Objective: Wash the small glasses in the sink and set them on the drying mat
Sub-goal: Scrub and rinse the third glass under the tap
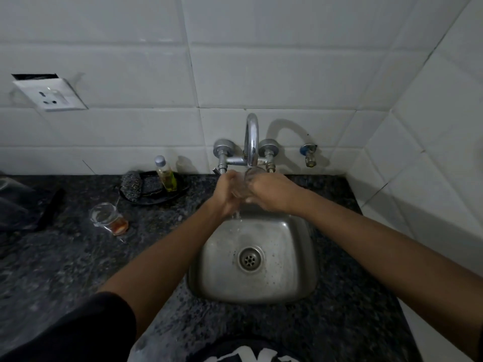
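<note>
1. Rinsing is the step in hand, as I judge it from the head view: a small clear glass (248,178) is held under the tap (251,137) at 12 o'clock of the sink (298,262), and water falls from it into the basin.
2. Right hand (269,190): fingers curled round the glass from its 3 o'clock side, grasping it with the mouth tipped toward the spout.
3. Left hand (228,193): pressed against the glass from 9 o'clock, fingers bent at its wall and seemingly rubbing it; whether it truly grips or only touches I cannot tell, as blur and water hide the fingertips.
4. A second glass (108,218), with an orange residue at its bottom, stands on the dark table (65,257) at 9 o'clock of the sink, well apart from the hands and not yet washed.
5. The next move calls for draining the held glass, then setting it on the drying mat; no mat shows plainly. The wet glass may slip, so a firm hold matters.
</note>
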Motion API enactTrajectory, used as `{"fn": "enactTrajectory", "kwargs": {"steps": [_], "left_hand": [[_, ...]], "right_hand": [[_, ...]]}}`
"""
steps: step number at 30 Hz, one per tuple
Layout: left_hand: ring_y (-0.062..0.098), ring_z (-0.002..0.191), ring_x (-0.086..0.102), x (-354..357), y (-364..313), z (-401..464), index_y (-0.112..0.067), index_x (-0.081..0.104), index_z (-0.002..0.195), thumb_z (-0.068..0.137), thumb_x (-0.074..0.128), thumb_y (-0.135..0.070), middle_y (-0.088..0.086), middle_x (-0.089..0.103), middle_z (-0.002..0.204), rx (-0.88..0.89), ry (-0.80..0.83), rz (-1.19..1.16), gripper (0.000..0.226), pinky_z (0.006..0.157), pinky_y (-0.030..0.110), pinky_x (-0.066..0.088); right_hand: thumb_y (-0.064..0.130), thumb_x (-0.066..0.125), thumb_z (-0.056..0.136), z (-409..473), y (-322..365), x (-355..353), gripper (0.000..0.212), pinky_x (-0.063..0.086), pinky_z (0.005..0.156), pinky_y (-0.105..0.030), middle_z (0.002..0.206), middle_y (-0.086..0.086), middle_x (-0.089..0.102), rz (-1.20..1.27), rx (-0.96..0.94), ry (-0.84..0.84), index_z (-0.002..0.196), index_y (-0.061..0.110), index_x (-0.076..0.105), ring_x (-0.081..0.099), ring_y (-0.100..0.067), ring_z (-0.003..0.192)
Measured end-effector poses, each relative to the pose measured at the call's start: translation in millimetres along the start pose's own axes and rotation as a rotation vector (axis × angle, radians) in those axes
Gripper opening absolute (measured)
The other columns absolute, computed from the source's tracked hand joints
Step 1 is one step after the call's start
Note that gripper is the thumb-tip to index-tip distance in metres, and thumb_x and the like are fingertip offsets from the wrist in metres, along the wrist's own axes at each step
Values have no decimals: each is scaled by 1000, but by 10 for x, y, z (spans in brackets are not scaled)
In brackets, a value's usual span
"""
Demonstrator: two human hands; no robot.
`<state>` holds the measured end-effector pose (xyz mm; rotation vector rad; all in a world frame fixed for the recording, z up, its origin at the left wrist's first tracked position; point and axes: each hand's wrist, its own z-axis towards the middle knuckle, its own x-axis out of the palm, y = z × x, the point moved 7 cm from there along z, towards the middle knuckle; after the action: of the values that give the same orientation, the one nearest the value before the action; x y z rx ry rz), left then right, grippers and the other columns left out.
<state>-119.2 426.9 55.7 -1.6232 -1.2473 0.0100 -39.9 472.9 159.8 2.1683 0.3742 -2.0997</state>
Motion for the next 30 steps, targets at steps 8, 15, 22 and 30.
{"fn": "enactTrajectory", "kwargs": {"steps": [8, 15, 22, 30], "left_hand": [[23, 66, 66, -2, 59, -78, -4, 69, 95, 101, 44, -23, 11, 68, 81, -87, 13, 117, 32, 56, 33, 58], [22, 70, 58, -129, 210, -42, -8, 68, 97, 107, 27, -32, 9, 69, 74, -129, -109, -18, 48, 50, 27, 50], [21, 65, 70, -117, 195, -24, -2, 67, 101, 105, 33, -28, 12, 69, 84, -92, -102, -42, 43, 52, 30, 56], [20, 59, 67, -47, 219, -78, -4, 67, 90, 107, 35, -32, 10, 67, 73, -142, -81, 3, 46, 52, 26, 54]], "right_hand": [[5, 73, 89, -70, 100, -1, 16, 56, 74, -38, 106, -11, 71, 28, -94, -33, 105, 7, 72, 69, -29, 95], [30, 61, 102, 32, 91, 53, 20, 53, 90, -42, 107, -5, 68, 16, 0, 19, 107, 14, 70, 66, -25, 104], [28, 70, 97, 5, 40, 105, 27, 57, 83, -42, 123, -6, 65, 127, 73, 39, 120, 15, 63, 65, -26, 110], [21, 66, 99, -29, 109, 224, 28, 48, 102, -40, 138, -2, 61, 24, 29, 26, 127, 21, 67, 57, -22, 129]]}}
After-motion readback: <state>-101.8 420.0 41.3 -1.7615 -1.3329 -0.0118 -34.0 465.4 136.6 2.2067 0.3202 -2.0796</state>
